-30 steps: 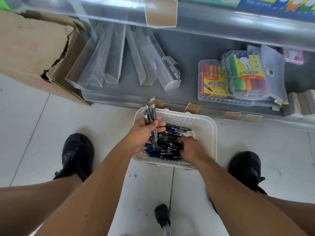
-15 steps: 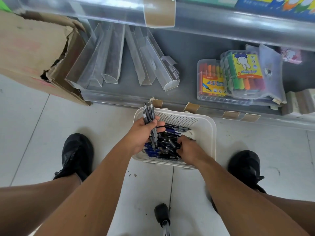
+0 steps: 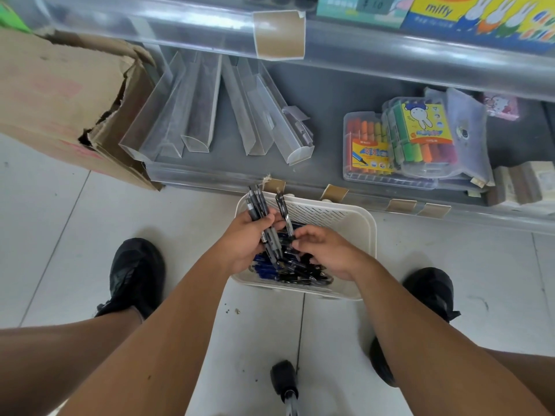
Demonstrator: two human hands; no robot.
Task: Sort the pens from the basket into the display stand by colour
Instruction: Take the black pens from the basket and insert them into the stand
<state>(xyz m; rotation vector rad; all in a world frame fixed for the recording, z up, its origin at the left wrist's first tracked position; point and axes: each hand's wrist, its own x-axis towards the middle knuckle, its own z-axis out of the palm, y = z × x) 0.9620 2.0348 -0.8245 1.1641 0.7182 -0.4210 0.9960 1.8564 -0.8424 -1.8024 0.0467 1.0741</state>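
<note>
A white slotted basket (image 3: 345,217) stands on the floor tiles between my feet, holding a heap of black and blue pens (image 3: 297,270). My left hand (image 3: 244,244) grips a bundle of black pens (image 3: 259,205) that sticks up above its fingers. My right hand (image 3: 326,250) pinches a single black pen (image 3: 283,214) upright, just beside that bundle. Clear plastic display channels (image 3: 198,106) lie empty on the grey bottom shelf behind the basket.
A torn cardboard box (image 3: 60,97) stands at the left of the shelf. Marker sets in clear cases (image 3: 399,142) lie on the shelf's right. A clear shelf rail (image 3: 390,58) overhangs above. My black shoes (image 3: 135,274) flank the basket.
My right hand has come up out of the heap with one black pen and brought it toward the bundle in my left hand. The left hand has stayed put.
</note>
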